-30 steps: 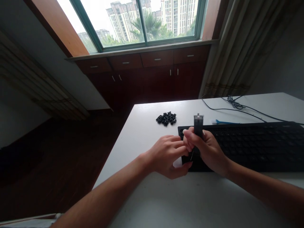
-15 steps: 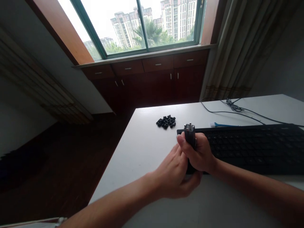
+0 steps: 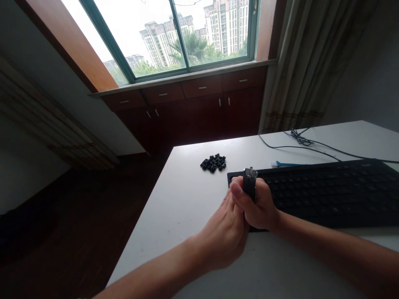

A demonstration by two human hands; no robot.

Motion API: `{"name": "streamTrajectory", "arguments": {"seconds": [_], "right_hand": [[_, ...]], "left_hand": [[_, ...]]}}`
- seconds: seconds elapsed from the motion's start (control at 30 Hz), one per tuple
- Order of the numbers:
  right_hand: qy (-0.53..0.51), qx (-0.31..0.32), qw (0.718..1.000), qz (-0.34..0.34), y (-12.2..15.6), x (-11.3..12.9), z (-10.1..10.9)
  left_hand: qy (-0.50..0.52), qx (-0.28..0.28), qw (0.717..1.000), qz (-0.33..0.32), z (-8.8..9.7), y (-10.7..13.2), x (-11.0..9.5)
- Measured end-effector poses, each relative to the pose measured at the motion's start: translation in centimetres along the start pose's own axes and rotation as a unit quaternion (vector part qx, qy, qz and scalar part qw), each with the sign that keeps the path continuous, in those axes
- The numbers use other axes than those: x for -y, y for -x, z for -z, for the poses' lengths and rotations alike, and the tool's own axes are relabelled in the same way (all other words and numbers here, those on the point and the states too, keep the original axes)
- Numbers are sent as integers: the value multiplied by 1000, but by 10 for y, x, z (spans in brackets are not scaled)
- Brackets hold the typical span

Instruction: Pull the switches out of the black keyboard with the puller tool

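Wrapped round a dark-handled tool is my right hand, its thumb lying along the near side. The tool stands roughly upright, with short metal prongs at its top; its lower part is hidden by my hands. My left hand presses against my right hand from the left, fingers close together. Their tips disappear behind my right hand, so what they hold, if anything, does not show. Both hands are over the left end of a black keyboard. Beyond them lies a pile of small black pieces, resembling keycaps.
A blue-handled brush with pale bristles lies behind the keyboard. Farther back, a black cable runs in a loose bundle across the white table. The table's left edge drops to a dark floor. Cabinets stand below the window.
My left thumb, which stuck out below my right hand, is now tucked out of sight. The tool sits slightly lower in view. The camera's view has shifted a little.
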State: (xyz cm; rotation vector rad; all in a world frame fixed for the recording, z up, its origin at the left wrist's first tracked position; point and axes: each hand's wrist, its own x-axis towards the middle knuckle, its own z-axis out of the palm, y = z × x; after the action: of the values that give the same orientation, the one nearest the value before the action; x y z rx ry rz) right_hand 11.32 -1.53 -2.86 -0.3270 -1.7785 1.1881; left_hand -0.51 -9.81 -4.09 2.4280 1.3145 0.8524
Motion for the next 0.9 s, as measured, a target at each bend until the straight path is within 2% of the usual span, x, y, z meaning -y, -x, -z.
{"name": "streamTrajectory", "arguments": {"seconds": [0.47, 0.53, 0.63, 0.67, 0.8, 0.9], "right_hand": [[-48, -13, 998, -38, 4, -5, -2], [-86, -47, 993, -61, -1, -5, -4], [-153, -162, 970, -101, -12, -6, -5], [-160, -184, 963, -112, -16, -7, -5], [-154, -181, 963, -129, -23, -10, -4], [-169, -217, 954, -123, -24, -12, -3]], "left_hand": [[-13, 15, 1000, 4, 0, -1, 1], [-25, 19, 999, 10, 0, -2, 0], [-49, 18, 998, 40, -1, -4, -2], [-55, 17, 997, 48, -1, -5, -3], [-52, 11, 998, 47, 2, -8, -1], [-51, 0, 998, 32, 10, -9, 7]]}}
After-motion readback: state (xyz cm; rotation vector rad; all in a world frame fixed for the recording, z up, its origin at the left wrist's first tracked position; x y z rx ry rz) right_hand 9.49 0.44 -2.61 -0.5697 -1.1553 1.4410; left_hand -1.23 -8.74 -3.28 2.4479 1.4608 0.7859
